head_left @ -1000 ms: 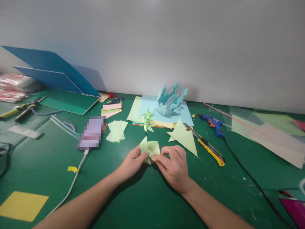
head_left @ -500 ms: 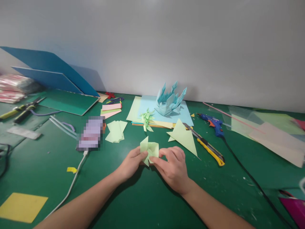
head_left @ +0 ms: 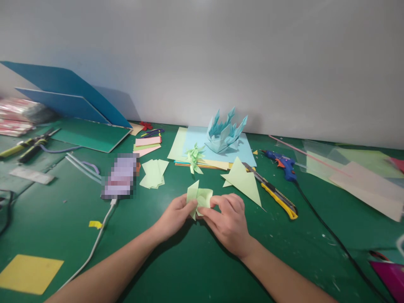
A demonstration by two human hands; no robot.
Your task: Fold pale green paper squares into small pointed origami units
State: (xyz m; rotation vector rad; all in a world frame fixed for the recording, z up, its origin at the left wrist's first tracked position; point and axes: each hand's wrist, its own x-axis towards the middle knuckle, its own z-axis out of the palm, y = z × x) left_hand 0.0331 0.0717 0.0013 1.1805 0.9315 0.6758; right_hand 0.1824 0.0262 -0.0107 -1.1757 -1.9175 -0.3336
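Between my two hands is a small piece of light green paper [head_left: 205,195], partly folded, with one pointed flap standing up on its left side. My left hand [head_left: 176,214] pinches its left edge with the thumb in front. My right hand [head_left: 229,221] grips the lower right part, thumb and index finger on the paper; the fingers behind it are hidden. Just beyond stands a small green folded-paper figure [head_left: 195,158]. To the right of it lie light green paper triangles [head_left: 243,183], and on the left a fan of light green paper slips [head_left: 154,173].
A pale blue origami piece [head_left: 222,134] stands on stacked coloured sheets [head_left: 176,145] at the back. Rightward lie a yellow utility knife [head_left: 277,200] and a blue glue gun [head_left: 284,164] with a black cord. A phone [head_left: 121,176] on a white cable and pliers [head_left: 34,145] lie left.
The green paper has turned slightly and shifted a little to the right in my fingers. Its right flap is spread somewhat wider. Both hands stay almost in place.
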